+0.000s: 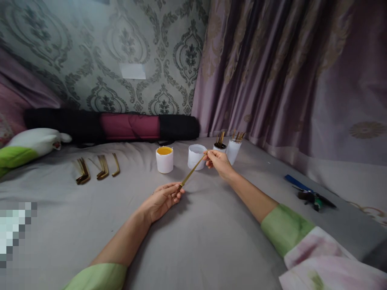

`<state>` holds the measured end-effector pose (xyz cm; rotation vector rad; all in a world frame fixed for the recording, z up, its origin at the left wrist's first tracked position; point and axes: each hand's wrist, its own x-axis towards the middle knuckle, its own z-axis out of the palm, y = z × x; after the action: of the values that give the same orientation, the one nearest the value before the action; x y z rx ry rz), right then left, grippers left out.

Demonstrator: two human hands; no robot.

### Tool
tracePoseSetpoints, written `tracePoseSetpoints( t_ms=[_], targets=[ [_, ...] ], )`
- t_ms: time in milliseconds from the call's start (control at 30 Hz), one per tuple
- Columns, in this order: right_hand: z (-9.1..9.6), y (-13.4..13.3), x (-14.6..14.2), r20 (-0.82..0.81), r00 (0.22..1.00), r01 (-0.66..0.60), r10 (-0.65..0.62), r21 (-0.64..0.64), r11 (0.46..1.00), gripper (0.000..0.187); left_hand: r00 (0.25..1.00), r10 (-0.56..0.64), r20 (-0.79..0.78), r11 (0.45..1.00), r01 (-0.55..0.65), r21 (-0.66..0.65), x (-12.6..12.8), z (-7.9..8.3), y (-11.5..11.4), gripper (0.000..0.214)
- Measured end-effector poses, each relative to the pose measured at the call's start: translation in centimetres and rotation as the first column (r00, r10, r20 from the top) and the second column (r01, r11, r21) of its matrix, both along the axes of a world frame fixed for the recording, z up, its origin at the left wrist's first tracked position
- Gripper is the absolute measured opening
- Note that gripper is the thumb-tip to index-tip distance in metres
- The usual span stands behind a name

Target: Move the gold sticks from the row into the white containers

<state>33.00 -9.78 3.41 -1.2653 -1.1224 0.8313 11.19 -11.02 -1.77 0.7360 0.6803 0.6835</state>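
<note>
A slim golden-brown stick (192,170) runs slantwise between my two hands over the grey sheet. At its lower end, which is darker brown, the fingers of my left hand (165,198) are closed. My right hand (219,162) pinches the upper end between thumb and fingertips. Just behind that hand stands a white cup (193,160), its contents not visible. Left of it is a white tub (165,163) with yellow stuff inside. Partly covered by my right hand, a dark-filled container (219,146) holds several brown sticks, beside a taller white jar (233,152) with more sticks.
Bent golden-brown sticks lie on the left in two bundles (83,172) (103,168) and one single piece (116,165). Far left rests a white and green plush toy (27,147). A black and maroon roll (130,127) lines the wall. Tools with a blue handle (298,183) lie at right.
</note>
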Motion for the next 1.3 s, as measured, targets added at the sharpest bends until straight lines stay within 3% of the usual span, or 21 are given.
tracePoseSetpoints(
  t_ms=[1300],
  targets=[
    [0.94,-0.51,0.87,0.007,1.000,0.020,-0.019,-0.052,0.998,0.017,0.999,0.004,0.051,1.000,-0.004,0.002,-0.23,-0.21,0.12,0.013]
  ],
)
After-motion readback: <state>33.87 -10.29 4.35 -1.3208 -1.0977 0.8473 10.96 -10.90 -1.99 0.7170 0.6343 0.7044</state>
